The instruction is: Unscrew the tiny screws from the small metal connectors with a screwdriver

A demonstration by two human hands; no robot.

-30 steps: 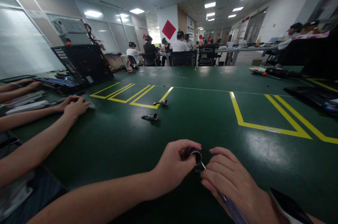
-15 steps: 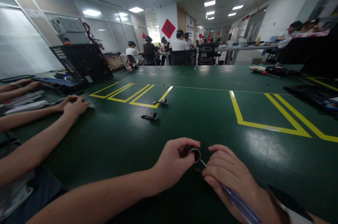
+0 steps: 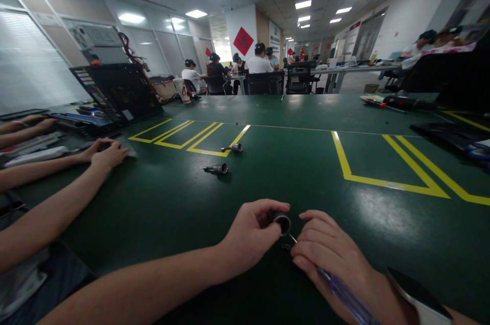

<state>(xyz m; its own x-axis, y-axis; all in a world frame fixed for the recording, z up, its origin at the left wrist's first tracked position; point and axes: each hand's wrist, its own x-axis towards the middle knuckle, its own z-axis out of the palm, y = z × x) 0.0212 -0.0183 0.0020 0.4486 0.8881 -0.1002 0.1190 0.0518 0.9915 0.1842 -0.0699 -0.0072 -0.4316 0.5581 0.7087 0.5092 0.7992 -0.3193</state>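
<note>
My left hand [image 3: 248, 235] is closed around a hole saw [image 3: 282, 224], its round open metal cup turned toward my right hand; the rest of it is hidden by my fingers. In my right hand [image 3: 337, 253] is a screwdriver [image 3: 346, 294] with a clear purple handle. Its thin shaft runs to the lower rim of the cup; whether the tip is inside I cannot tell. Two tiny rings [image 3: 285, 246] lie on the green table just below the cup. Farther off, one hole saw [image 3: 220, 168] rests on its side, with another hole saw [image 3: 236, 148] behind it at the yellow tape.
Yellow tape [image 3: 398, 186] marks outlines on the green table [image 3: 172, 202]. At left, another person's hands [image 3: 107, 154] work beside a black computer case [image 3: 118, 93]. A red-and-black tool [image 3: 406, 103] and a dark tray [image 3: 447, 139] are at right. People sit at farther desks.
My right hand has shifted very slightly left, and less of the screwdriver shaft shows between it and the cup. My left hand and the hole saw stay almost still.
</note>
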